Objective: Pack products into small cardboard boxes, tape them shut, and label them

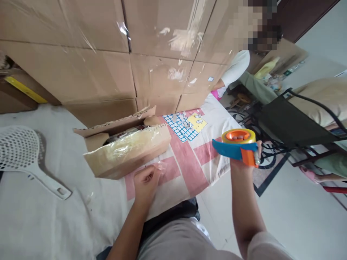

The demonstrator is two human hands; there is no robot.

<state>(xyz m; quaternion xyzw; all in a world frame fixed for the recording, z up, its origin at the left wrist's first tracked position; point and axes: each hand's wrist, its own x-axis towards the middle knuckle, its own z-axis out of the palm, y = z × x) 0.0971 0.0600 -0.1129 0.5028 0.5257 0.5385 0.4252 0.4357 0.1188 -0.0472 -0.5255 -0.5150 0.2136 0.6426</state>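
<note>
And here's the tape dispenser [234, 151], blue and orange with a yellow roll, gripped in the right hand [236, 164], fingers wrapped behind it and showing through the orange core. Over to the left hand [146, 180], curled tight, thumb and forefinger pinching a small clear strip [162, 165]. Take that hand as the clock's centre: the dispenser sits between two and three, well apart, and just beside the knuckles at eleven lies the cardboard box [130, 155], top open, glossy tape along its side, something dark inside.

Lettering? At one o'clock there's a patch of blue-edged labels [184, 126] with a yellow part, its marks too small to read.

Edges next: the pink-banded cloth [187, 169] ends from five round past three, with pale floor [284, 220] beyond at four. The carton wall [159, 79] blocks eleven to one, a co-worker's sleeve [240, 68] poking out at its end. A white strainer [27, 159] fills nine to ten; a dark chair [284, 115] stands out at two.
</note>
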